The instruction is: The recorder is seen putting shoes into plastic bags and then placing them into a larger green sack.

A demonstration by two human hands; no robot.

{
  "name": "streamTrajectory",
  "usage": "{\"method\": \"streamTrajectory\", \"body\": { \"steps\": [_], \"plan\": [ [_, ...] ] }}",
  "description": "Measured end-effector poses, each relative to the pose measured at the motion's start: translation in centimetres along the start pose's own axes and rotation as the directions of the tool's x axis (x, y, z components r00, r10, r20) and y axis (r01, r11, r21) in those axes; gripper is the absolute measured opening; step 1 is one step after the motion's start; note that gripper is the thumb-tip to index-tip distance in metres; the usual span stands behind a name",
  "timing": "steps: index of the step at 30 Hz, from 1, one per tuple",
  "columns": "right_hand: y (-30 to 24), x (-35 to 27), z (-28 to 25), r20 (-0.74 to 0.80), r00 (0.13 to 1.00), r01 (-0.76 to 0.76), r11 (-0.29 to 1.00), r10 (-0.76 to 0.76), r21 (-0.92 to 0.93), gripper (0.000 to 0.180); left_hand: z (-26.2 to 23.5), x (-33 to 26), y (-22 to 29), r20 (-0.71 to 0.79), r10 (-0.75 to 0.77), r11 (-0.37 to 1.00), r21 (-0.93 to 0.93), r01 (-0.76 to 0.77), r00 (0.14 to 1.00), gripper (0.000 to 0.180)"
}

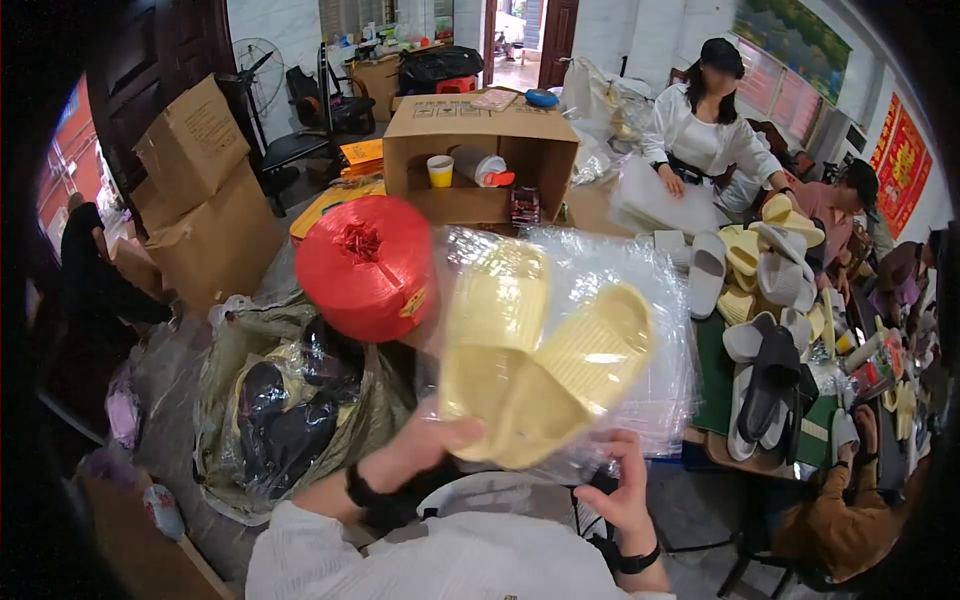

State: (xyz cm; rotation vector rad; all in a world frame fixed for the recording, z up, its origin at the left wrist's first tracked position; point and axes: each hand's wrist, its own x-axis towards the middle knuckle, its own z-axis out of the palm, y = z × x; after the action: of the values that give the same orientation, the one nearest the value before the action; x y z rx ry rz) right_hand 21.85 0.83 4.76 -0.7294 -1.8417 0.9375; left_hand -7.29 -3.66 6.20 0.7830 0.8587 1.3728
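Observation:
A pair of pale yellow slippers [500, 385] sits inside a clear plastic bag, held up in front of me over the table. My left hand [437, 437] grips the pair at its lower left, thumb over the bag and the other fingers hidden beneath. By the lower right corner of the bag is my right hand [625, 488], thumb and fingers apart. Its fingertips are close to the plastic; whether they touch it I cannot tell. Behind the slippers lies a stack of clear plastic bags [660, 350]. A big roll of red plastic twine [365, 268] stands just left of the slippers.
At the back of the table an open cardboard box [480, 125] holds a yellow-white cup [440, 171]. Loose slippers [765, 270] pile up on the right. A sack of bagged slippers [290, 410] stands at my left. Across the table a person [715, 125] handles plastic bags.

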Motion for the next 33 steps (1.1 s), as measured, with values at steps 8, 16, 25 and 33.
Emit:
{"method": "streamTrajectory", "body": {
  "steps": [8,16,25,33],
  "plan": [
    [3.6,2.1,-3.1,-0.335,0.930,-0.198,0.973,0.150,-0.115,0.023,-14.6,-11.7,14.0,-0.633,0.430,0.886,0.434,-0.165,0.643,0.041],
    [8.9,1.1,-3.9,-0.270,0.918,-0.279,0.957,0.291,0.085,0.012,-22.1,-22.4,11.0,-0.880,0.087,0.930,0.240,0.278,0.467,0.039],
    [8.2,1.3,-2.3,-0.259,0.921,-0.289,0.957,0.289,0.041,0.011,-22.9,-20.8,9.2,-0.910,0.223,0.735,0.392,0.553,0.350,0.057],
    [9.3,-0.1,-4.4,-0.355,0.904,-0.234,0.971,0.238,0.052,0.009,-19.8,-16.1,10.2,-0.563,0.550,-0.128,0.672,0.729,0.616,0.086]
  ]
}}
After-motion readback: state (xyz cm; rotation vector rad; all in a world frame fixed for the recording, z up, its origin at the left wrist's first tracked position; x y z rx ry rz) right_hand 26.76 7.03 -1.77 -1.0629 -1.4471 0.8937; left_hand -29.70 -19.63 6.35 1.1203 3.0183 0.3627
